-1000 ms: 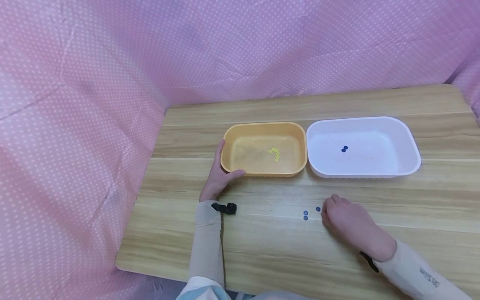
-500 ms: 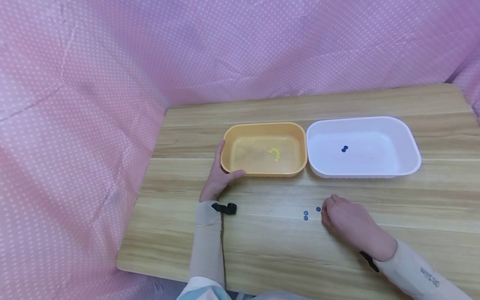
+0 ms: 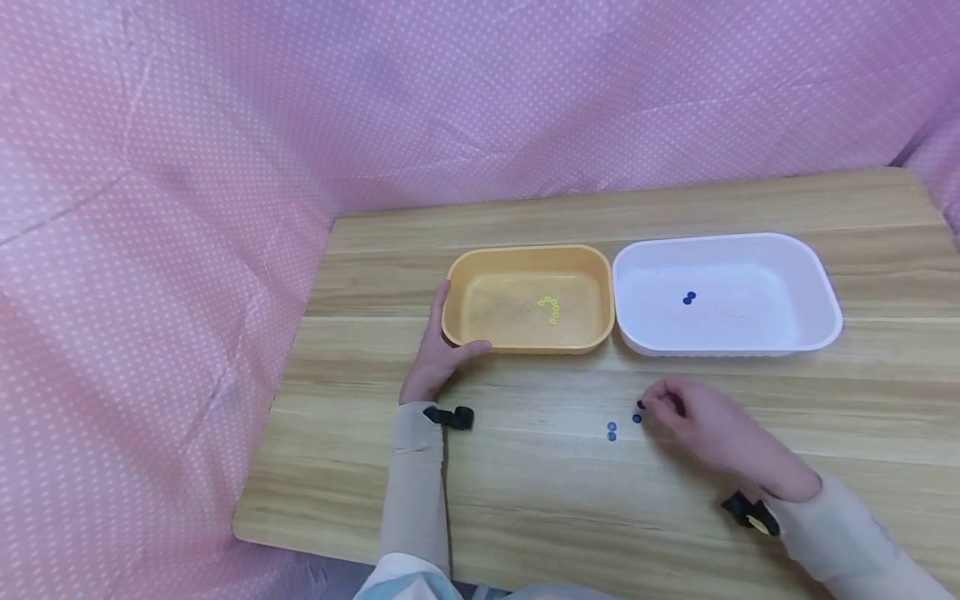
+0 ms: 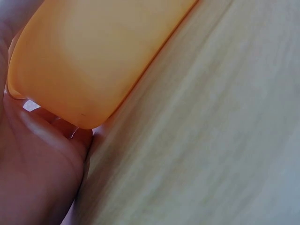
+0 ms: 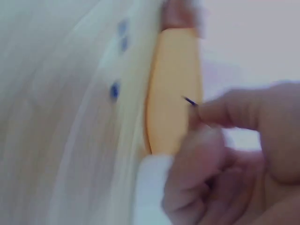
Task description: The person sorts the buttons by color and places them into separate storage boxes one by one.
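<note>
My right hand [image 3: 701, 421] pinches a small dark blue button [image 5: 189, 100] between thumb and fingertips, seen edge-on in the right wrist view. Close by on the wooden table lie another blue button [image 3: 637, 418] and a pair of blue buttons [image 3: 611, 431] farther left. My left hand [image 3: 435, 358] holds the left end of a yellow-orange plastic basin [image 3: 528, 347], thumb along the front and fingers round the side. In the left wrist view, its fingers [image 4: 82, 140] curl against the basin's end wall.
Several small yellow ring-like pieces [image 3: 554, 308] lie inside the orange basin. Right beside it stands a larger white basin [image 3: 727, 348] with two dark blue buttons [image 3: 689, 297] in it. Pink dotted cloth [image 3: 480, 100] hangs behind and left of the table [image 3: 360, 492].
My right hand has risen off the table and turned, with a blue button now showing at its fingertips. The left hand and both basins have stayed where they were.
</note>
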A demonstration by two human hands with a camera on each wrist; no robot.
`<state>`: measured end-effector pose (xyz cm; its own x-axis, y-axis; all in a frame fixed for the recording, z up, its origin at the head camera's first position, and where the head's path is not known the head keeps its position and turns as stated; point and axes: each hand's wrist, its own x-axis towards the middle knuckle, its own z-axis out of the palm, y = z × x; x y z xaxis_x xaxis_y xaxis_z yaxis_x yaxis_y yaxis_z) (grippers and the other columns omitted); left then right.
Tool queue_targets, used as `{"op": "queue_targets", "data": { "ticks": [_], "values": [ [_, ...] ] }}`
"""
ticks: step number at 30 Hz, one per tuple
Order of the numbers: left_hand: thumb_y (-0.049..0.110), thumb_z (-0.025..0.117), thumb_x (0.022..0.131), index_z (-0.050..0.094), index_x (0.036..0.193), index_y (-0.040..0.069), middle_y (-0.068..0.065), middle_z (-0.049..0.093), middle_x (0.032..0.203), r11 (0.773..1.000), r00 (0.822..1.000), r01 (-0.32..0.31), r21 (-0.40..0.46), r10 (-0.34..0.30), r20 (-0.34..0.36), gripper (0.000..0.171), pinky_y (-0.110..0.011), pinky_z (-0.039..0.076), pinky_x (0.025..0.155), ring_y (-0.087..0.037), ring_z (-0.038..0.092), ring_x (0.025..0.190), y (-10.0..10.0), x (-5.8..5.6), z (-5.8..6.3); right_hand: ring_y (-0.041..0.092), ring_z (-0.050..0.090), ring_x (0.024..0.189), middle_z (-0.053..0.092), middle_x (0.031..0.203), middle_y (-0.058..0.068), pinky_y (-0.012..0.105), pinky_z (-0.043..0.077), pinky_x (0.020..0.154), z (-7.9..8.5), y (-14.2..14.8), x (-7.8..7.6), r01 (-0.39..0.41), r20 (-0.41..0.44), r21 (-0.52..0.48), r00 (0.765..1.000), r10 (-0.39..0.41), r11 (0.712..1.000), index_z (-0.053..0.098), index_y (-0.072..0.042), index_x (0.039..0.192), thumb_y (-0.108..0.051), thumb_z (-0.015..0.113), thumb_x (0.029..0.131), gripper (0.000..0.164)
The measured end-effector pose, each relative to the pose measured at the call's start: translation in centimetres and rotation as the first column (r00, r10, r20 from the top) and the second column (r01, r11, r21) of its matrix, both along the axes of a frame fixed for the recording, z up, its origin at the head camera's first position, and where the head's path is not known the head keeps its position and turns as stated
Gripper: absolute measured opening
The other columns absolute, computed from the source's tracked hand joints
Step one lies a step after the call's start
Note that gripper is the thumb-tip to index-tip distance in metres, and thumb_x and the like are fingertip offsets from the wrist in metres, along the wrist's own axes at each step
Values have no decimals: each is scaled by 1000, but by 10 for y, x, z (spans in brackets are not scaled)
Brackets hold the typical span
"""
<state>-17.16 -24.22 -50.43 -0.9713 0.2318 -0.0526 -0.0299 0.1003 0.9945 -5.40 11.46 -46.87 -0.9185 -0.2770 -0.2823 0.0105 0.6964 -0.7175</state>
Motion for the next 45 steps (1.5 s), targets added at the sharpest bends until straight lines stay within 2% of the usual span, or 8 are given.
{"op": "queue_targets", "data": {
  "ticks": [4, 9, 16, 22, 27, 34, 38, 45],
  "values": [
    [12, 87, 65, 11, 151, 28, -2, 20, 153, 1000, 1000, -1, 3, 1, 1, 116, -43, 27, 107, -31, 32, 131, 0, 0, 0, 21, 48, 70, 55, 81, 6, 28, 42, 57, 6, 8, -6, 168, 244, -231, 964, -110, 958, 63, -6, 111, -41, 53, 95, 39],
    [12, 87, 66, 11, 151, 28, -4, 20, 153, 1000, 1000, 3, 7, -3, -1, 115, -43, 27, 107, -31, 32, 131, 0, 0, 1, 18, 42, 60, 41, 67, 0, 30, 36, 52, 9, 17, -11, 343, 428, -456, 893, -135, 821, 58, 3, 111, -44, 54, 93, 50],
    [14, 88, 65, 12, 151, 30, -4, 21, 153, 1000, 1000, 0, -1, 0, 10, 115, -42, 27, 107, -30, 33, 131, -1, -2, -1, 13, 35, 55, 36, 66, -2, 31, 22, 51, 9, 21, -13, 404, 506, -619, 861, -51, 674, 57, -3, 98, -34, 54, 96, 32],
    [15, 88, 64, 14, 148, 40, 4, 24, 151, 1000, 1000, -14, -10, 15, 22, 115, -38, 28, 107, -22, 35, 129, -5, -7, -16, 14, 31, 53, 34, 64, -3, 32, 18, 51, 19, 22, -15, 416, 517, -654, 855, -27, 632, 60, -8, 95, -30, 52, 97, 24],
    [21, 89, 63, 15, 146, 45, 10, 26, 149, 999, 1000, -20, -37, 20, -10, 114, -36, 29, 106, -17, 37, 127, -7, -10, -24, 13, 38, 56, 40, 63, -5, 29, 27, 50, 40, 34, -26, 423, 472, -594, 872, -129, 684, 66, -9, 102, -33, 54, 96, 27],
    [22, 89, 63, 15, 147, 43, 8, 27, 149, 999, 999, -21, -41, 20, -29, 114, -37, 29, 106, -17, 37, 128, -7, -9, -23, 22, 45, 78, 54, 82, 7, 33, 36, 63, 54, 61, -74, 314, 144, -130, 944, -296, 940, 63, -2, 108, -59, 51, 88, 62],
    [19, 88, 64, 15, 148, 41, 3, 26, 150, 1000, 1000, -11, -27, 11, -12, 114, -37, 29, 106, -20, 37, 128, -6, -6, -18, 30, 40, 102, 50, 124, 18, 39, 36, 79, 33, 76, -99, 231, 141, 30, 962, -232, 973, 55, 2, 127, -57, 46, 91, 70],
    [16, 88, 64, 13, 149, 37, 0, 25, 151, 1000, 1000, -9, -11, 9, 15, 115, -37, 29, 106, -23, 35, 129, -5, -5, -11, 23, 44, 73, 54, 86, 13, 32, 37, 60, 7, 76, -119, 158, 140, 114, 975, -174, 981, 59, 10, 114, -27, 49, 94, 44]
  ]
}}
